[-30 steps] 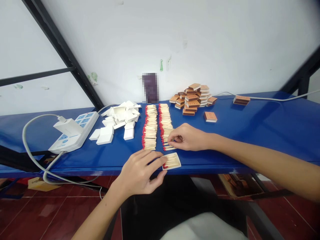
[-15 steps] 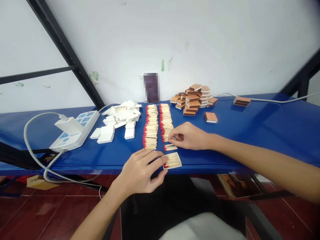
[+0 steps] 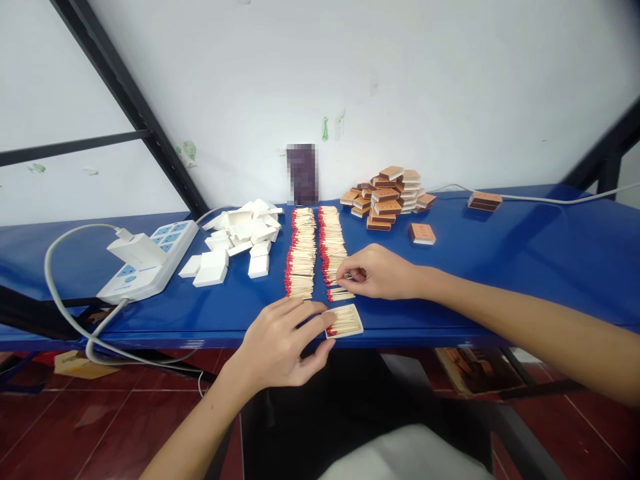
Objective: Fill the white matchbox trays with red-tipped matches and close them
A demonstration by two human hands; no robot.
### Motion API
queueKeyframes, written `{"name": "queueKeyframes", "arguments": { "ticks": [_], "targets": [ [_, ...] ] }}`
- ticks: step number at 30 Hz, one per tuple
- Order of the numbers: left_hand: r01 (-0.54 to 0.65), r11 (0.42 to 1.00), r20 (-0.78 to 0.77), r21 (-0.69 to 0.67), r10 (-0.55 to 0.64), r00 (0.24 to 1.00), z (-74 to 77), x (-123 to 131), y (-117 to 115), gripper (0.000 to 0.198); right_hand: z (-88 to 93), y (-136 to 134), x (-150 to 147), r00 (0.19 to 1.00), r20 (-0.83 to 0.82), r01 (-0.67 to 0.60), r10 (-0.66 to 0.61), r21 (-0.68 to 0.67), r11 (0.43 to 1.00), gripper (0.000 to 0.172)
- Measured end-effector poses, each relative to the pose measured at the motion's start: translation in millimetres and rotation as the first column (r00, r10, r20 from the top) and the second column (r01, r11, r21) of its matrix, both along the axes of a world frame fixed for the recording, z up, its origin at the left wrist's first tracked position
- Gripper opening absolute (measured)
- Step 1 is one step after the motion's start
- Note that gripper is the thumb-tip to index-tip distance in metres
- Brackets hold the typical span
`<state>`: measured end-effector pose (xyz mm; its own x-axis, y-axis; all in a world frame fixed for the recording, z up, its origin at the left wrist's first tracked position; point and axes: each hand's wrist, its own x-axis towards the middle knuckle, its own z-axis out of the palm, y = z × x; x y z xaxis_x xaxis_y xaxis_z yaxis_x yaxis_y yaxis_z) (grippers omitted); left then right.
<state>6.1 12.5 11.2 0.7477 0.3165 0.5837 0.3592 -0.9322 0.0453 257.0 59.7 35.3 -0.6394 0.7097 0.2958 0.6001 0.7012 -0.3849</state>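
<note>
My left hand (image 3: pixel 290 340) grips the left end of a white matchbox tray (image 3: pixel 361 327) at the table's front edge. Inside the tray lie matches (image 3: pixel 347 319) with red heads pointing left. My right hand (image 3: pixel 377 272) is pinched at the near end of the right row of matches (image 3: pixel 331 233); its fingertips are on matches there, partly hidden by the fingers. A small loose group of matches (image 3: pixel 341 294) lies between that hand and the tray. Alongside runs a second row of matches (image 3: pixel 302 253), red heads also to the left.
White empty trays (image 3: pixel 245 230) are heaped on the left, near a power strip (image 3: pixel 150 267) with a plugged-in charger and cable. Orange matchbox sleeves (image 3: pixel 387 200) are piled at the back right; a single sleeve (image 3: pixel 423 233) lies closer. A dark blurred rectangle (image 3: pixel 303 175) leans against the wall.
Both hands stay almost where they were. The tray and the rows of matches look the same; the view has shifted very slightly.
</note>
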Motion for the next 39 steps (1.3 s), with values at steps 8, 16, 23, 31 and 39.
{"name": "queueKeyframes", "arguments": {
  "ticks": [8,16,23,31,39],
  "targets": [
    [0.003,1.0,0.003,0.007,-0.003,1.0,0.2,-0.1,-0.1,0.024,1.4,1.4,-0.1,0.999,0.034,0.008,-0.007,-0.039,0.999,0.009],
    [-0.01,1.0,0.011,0.019,0.01,1.0,1.2,1.1,-0.4,0.022,4.0,-2.4,-2.2,1.0,-0.003,0.005,-0.005,-0.071,0.997,0.004],
    [0.002,1.0,0.012,0.015,-0.002,1.0,0.2,0.4,-0.1,0.023,5.5,-4.5,-3.0,1.0,0.018,0.019,-0.018,-0.061,0.998,0.009],
    [-0.001,1.0,0.011,0.019,0.001,1.0,0.3,0.9,0.0,0.022,4.0,-2.4,-1.9,0.999,0.039,0.023,-0.021,-0.037,0.999,0.011],
    [-0.004,1.0,0.015,0.026,0.004,1.0,-0.4,0.6,1.0,0.024,3.5,-2.3,-2.6,0.998,0.051,0.043,-0.042,-0.021,0.999,0.011]
  ]
}}
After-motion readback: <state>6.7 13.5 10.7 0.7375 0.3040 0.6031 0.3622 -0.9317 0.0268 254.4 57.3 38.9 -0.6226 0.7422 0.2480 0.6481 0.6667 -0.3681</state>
